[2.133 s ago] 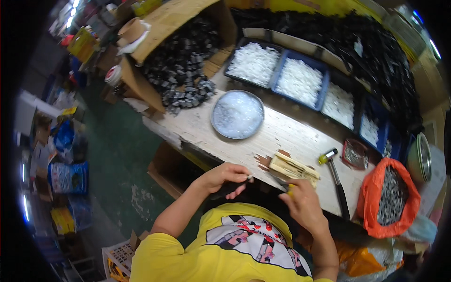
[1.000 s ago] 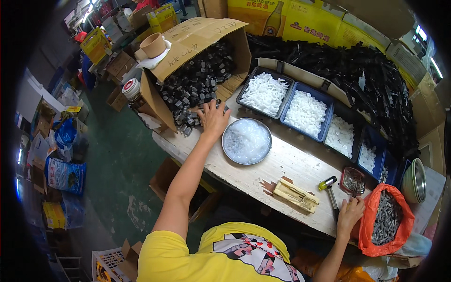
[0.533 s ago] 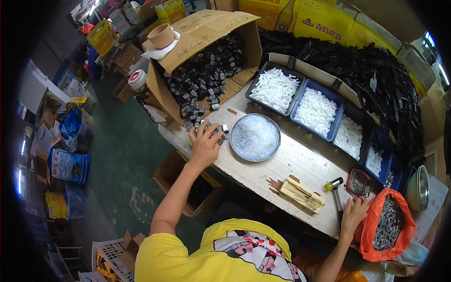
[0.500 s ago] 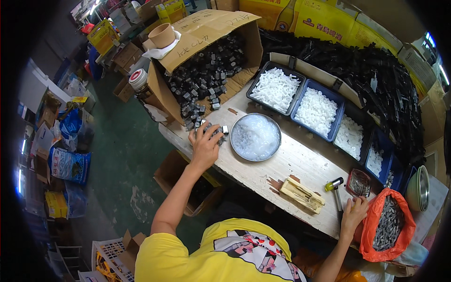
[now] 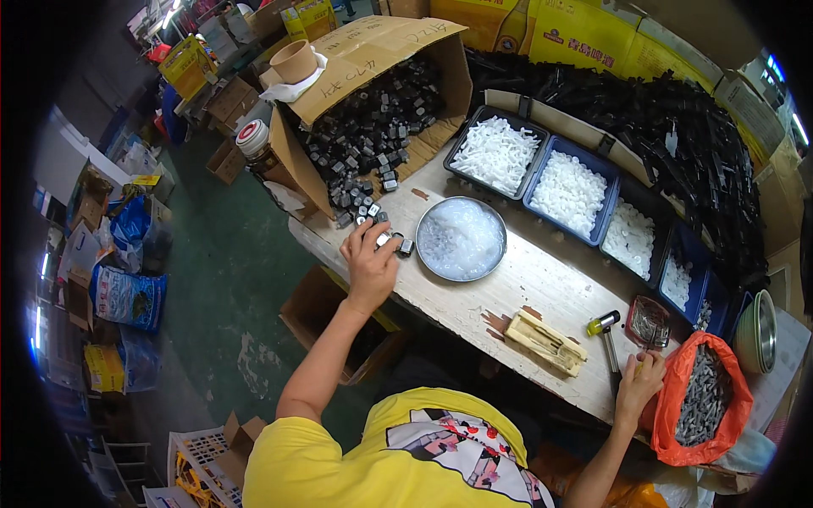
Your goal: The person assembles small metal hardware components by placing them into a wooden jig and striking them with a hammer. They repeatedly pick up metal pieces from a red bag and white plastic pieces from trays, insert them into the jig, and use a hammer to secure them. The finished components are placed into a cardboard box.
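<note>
Left hand on small blocks at bench's left end, right hand by orange bag

Nearest: orange bag [image 5: 663, 408] of grey pieces, at bench's right front corner. Hammer [image 5: 613, 354] just left of the right hand, handle toward front edge. Cream holder [image 5: 546, 341] near front edge, between the hands. Small red dish [image 5: 630, 322] behind hammer. Metal bowl [image 5: 462, 279] of clear-whitish stuff just right of left hand, blocking straight sideways reach. Row of trays behind, white parts inside; blue tray [image 5: 555, 225] second from left.

Left hand [image 5: 371, 269]: palm down, fingers bent and slightly spread over black-and-silver blocks [image 5: 406, 248], near bench's left front edge; can't tell if any gripped. Right hand [image 5: 640, 388]: fingers bent, fairly narrow, bit of yellow showing; hold unclear.

Bench [image 5: 542, 275] pale, worn, brown patches. Open cardboard box [image 5: 373, 52] at left rear, more blocks spilling out. Black strips [image 5: 677, 152] heaped along back edge, yellow cartons [image 5: 584, 38] behind. Green floor [image 5: 229, 271] off left.
</note>
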`<state>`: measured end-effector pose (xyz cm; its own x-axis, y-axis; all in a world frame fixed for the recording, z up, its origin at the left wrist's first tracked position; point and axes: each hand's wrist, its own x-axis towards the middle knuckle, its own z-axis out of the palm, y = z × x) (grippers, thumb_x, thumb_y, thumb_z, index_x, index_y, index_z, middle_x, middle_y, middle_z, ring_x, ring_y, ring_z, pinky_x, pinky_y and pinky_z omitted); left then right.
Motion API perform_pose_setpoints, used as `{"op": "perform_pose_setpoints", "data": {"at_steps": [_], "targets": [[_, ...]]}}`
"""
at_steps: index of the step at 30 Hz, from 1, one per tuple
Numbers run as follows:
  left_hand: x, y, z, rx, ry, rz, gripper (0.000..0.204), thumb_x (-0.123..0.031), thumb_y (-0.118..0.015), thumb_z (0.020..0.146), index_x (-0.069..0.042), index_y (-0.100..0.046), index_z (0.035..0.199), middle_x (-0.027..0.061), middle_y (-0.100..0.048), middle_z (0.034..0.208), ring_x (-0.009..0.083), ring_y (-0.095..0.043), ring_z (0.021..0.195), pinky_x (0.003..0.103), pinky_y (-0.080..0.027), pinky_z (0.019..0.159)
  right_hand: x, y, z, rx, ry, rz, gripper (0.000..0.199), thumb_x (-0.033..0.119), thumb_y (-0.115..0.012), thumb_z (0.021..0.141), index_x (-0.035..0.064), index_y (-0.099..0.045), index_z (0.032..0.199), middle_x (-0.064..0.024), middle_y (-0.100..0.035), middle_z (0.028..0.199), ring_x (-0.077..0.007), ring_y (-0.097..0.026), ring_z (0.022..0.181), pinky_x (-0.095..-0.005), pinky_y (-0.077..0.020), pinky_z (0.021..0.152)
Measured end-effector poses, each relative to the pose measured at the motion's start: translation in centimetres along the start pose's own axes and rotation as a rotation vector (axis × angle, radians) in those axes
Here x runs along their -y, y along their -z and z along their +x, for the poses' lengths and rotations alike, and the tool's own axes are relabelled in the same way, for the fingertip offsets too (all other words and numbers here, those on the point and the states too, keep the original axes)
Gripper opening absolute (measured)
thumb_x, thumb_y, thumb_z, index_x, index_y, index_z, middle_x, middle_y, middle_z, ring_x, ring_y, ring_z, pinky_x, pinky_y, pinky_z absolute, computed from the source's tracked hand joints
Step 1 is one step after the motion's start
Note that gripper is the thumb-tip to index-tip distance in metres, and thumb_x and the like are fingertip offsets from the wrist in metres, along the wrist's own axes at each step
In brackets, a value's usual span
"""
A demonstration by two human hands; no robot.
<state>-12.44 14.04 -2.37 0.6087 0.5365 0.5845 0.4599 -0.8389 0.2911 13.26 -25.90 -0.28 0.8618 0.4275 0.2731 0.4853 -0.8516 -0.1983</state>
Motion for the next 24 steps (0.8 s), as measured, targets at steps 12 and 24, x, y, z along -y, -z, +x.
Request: {"op": "perform_pose_setpoints", "data": {"at_steps": [12, 24], "targets": [[-0.4, -0.8, -1.0, 0.190, -0.114, 0.052, 0.026, -0.025, -0.064, 0.071, -0.012, -0.063, 0.093, 0.0118, -0.040, 0.128, 0.0354, -0.027, 0.124, 0.051, -0.019, 0.097, 0.9, -0.9, 0.4, -0.092, 0.016, 0.048, 0.018, 0.014, -0.063, 0.072, 0.0044, -0.056, 0.086, -0.0121, -0.052, 0.104, -0.0293, -0.045, 0.100, -0.0439, -0.0329, 0.083], [-1.9, -1.0, -3.2, 0.000, -0.050, -0.023, 0.019, -0.012, -0.066, 0.073, -0.006, -0.062, 0.091, 0.0120, -0.044, 0.092, 0.0284, -0.041, 0.088, 0.044, -0.032, 0.080, 3.1, -0.4, 3.2, -0.154, 0.084, 0.109, 0.017, 0.013, -0.065, 0.071, 0.0044, -0.060, 0.084, -0.0101, -0.052, 0.100, -0.0274, -0.045, 0.096, -0.0420, -0.0315, 0.080]]}}
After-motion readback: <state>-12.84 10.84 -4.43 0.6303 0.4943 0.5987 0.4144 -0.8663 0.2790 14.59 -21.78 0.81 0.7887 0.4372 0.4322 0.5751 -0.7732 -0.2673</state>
